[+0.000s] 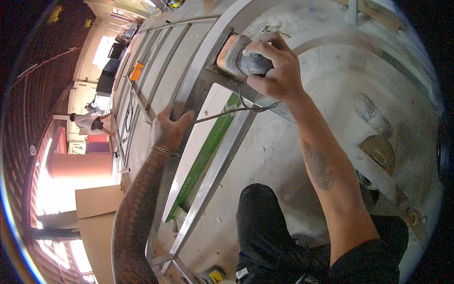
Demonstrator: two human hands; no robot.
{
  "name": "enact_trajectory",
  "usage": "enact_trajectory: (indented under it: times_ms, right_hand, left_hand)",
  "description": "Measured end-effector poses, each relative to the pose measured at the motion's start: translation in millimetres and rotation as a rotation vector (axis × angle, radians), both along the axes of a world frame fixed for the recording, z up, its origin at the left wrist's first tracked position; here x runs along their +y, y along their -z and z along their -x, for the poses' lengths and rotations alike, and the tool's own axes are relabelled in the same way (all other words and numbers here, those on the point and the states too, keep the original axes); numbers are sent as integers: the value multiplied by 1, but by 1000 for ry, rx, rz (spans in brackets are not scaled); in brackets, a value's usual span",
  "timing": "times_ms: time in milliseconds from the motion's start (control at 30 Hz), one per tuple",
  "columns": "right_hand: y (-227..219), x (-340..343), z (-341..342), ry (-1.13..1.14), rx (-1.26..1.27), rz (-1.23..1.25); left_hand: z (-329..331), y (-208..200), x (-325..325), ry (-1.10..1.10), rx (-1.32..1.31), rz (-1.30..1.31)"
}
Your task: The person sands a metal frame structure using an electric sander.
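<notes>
My right hand (274, 66) is wrapped around the top of an orange and black power sander (232, 53). The sander rests against the dusty corner of a grey metal frame (197, 90). Lower down, my left hand (171, 130) grips the same frame, thumb on one side and fingers on the other, partly hidden. A dark cord (221, 115) stretches from beside the left thumb toward a loop below my right wrist. Whether the left hand also holds this cord is unclear.
A green and white board (201, 156) lies beside a bare metal bar (215, 182). More metal framing (156, 71) spreads out at left, with an orange object (137, 71) on it. Another person (87, 121) bends in the background. A rounded dusty piece (378, 154) sits at right.
</notes>
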State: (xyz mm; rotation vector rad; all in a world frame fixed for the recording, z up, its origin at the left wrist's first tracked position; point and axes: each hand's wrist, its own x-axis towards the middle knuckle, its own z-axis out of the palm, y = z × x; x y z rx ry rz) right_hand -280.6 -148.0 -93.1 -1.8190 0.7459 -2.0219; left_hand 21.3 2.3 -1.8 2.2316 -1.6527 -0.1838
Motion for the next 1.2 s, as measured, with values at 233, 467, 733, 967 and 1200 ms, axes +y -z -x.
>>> enact_trajectory:
  times_ms: [233,467,733,967,1200]
  right_hand:
    - [-1,1,4,3,9,-44]
    - [2,0,4,3,30,-20]
    - [-3,-2,1,5,26,-5]
    - [6,4,4,-15,7,-95]
    - [5,16,-1,-55,19,-108]
  left_hand:
    - [17,-11,2,29,47,-19]
    - [20,-8,1,11,-46,-32]
    - [14,-11,3,2,-13,-43]
    - [21,-10,3,-10,23,-54]
    - [13,-6,3,16,-22,1]
